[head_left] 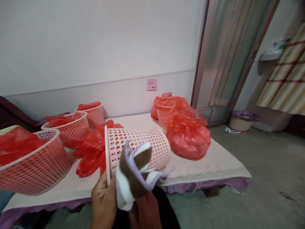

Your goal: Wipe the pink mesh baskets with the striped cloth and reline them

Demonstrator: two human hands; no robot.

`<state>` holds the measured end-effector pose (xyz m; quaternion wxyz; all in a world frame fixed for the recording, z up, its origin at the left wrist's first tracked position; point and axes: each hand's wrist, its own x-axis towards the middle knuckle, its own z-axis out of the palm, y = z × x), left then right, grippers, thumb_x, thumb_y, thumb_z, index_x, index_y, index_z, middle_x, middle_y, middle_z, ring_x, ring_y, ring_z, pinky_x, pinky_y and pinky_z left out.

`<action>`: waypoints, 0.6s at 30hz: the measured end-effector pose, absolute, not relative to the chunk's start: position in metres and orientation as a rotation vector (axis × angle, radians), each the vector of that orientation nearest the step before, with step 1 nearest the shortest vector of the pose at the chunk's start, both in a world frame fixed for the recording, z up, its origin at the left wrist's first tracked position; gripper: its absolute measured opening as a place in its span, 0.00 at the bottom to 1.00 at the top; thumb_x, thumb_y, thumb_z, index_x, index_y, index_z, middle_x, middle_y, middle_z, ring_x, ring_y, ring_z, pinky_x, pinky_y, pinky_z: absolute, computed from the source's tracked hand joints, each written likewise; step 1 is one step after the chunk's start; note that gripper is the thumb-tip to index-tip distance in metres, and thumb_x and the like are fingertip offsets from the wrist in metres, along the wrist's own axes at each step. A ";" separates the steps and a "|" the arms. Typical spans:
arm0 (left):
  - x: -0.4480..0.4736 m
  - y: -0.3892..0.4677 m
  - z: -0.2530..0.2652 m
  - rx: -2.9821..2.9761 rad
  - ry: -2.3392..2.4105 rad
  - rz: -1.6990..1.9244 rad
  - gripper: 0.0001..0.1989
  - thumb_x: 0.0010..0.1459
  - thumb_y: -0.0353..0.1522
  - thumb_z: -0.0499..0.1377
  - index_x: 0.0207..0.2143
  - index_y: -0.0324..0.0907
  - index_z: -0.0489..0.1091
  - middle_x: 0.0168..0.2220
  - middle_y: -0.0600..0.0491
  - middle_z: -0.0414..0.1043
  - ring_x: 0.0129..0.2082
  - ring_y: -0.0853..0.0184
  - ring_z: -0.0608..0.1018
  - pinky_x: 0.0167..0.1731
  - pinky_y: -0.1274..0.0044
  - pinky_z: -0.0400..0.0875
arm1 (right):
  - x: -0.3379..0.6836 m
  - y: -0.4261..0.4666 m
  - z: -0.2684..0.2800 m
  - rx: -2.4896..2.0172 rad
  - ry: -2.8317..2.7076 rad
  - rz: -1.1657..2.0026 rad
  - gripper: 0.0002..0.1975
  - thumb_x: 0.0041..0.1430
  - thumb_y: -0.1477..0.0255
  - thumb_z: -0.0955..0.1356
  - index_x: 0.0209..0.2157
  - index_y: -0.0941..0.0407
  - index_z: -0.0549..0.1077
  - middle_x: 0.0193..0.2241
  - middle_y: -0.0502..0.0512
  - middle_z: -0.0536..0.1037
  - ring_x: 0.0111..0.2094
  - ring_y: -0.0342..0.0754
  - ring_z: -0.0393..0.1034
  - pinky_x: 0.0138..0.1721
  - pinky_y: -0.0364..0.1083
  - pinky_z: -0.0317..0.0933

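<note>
A pink plastic basket with a perforated wall [157,144] lies on its side in front of me, its rim facing left. My left hand [104,198] grips that rim from below, thumb and fingers closed on it. Against the basket's near side is a brown and white striped cloth [135,181] with purple edging. My right hand [149,208] is under the cloth and holds it; the fingers are mostly hidden by its folds. Red plastic bags [94,149] lie crumpled just left of the basket.
Several pink baskets with red bag liners stand left, the nearest basket [45,168] large. Right, red bags [190,143] surround another basket [162,116]. All rest on a white-covered bed [209,165]. A pink note [152,85] is on the wall; a bin [241,121] stands on the floor.
</note>
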<state>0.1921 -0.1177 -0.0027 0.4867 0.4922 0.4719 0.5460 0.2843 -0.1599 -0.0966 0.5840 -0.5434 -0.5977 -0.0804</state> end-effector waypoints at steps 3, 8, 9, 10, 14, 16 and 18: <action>0.194 -0.119 0.010 1.031 1.125 1.381 0.26 0.47 0.43 0.67 0.46 0.41 0.73 0.31 0.54 0.80 0.28 0.65 0.80 0.25 0.80 0.74 | 0.301 -0.157 -0.095 -1.328 -1.362 -0.302 0.20 0.53 0.75 0.63 0.49 0.54 0.70 0.36 0.59 0.77 0.37 0.56 0.73 0.37 0.52 0.69; 0.187 -0.119 0.022 0.810 1.028 1.456 0.24 0.48 0.38 0.67 0.49 0.43 0.72 0.31 0.55 0.80 0.29 0.64 0.81 0.33 0.75 0.76 | 0.375 -0.137 -0.107 -1.548 -0.947 -0.220 0.15 0.51 0.70 0.63 0.42 0.57 0.70 0.29 0.56 0.77 0.30 0.52 0.71 0.30 0.48 0.65; 0.186 -0.119 0.024 0.786 1.025 1.461 0.24 0.48 0.37 0.67 0.49 0.44 0.72 0.31 0.55 0.80 0.30 0.64 0.81 0.34 0.75 0.76 | 0.383 -0.135 -0.110 -1.606 -0.874 -0.164 0.14 0.51 0.69 0.63 0.40 0.57 0.70 0.29 0.56 0.77 0.29 0.53 0.71 0.29 0.48 0.65; 0.187 -0.119 0.026 0.766 1.028 1.463 0.24 0.48 0.36 0.67 0.49 0.44 0.72 0.31 0.55 0.80 0.31 0.64 0.82 0.36 0.74 0.76 | 0.386 -0.135 -0.112 -1.654 -0.816 -0.116 0.13 0.51 0.67 0.64 0.39 0.57 0.69 0.27 0.55 0.76 0.28 0.53 0.71 0.28 0.48 0.64; 0.195 -0.119 0.030 0.722 1.054 1.468 0.22 0.48 0.35 0.66 0.47 0.42 0.73 0.31 0.54 0.80 0.32 0.63 0.82 0.38 0.73 0.76 | 0.349 -0.143 -0.121 -1.608 -0.799 -0.017 0.10 0.53 0.64 0.65 0.35 0.55 0.69 0.25 0.54 0.76 0.26 0.51 0.70 0.28 0.48 0.65; 0.200 -0.118 0.032 0.750 1.065 1.470 0.19 0.49 0.34 0.65 0.45 0.41 0.73 0.31 0.54 0.79 0.33 0.63 0.81 0.38 0.73 0.75 | 0.312 -0.152 -0.126 -1.483 -0.919 0.027 0.07 0.57 0.67 0.64 0.35 0.55 0.70 0.28 0.55 0.77 0.28 0.50 0.73 0.31 0.48 0.68; 0.202 -0.117 0.033 0.832 1.088 1.462 0.17 0.50 0.36 0.64 0.43 0.40 0.74 0.32 0.53 0.79 0.34 0.63 0.81 0.37 0.74 0.75 | 0.277 -0.162 -0.133 -1.362 -1.042 0.044 0.15 0.58 0.67 0.63 0.46 0.55 0.69 0.35 0.58 0.79 0.34 0.53 0.76 0.36 0.50 0.71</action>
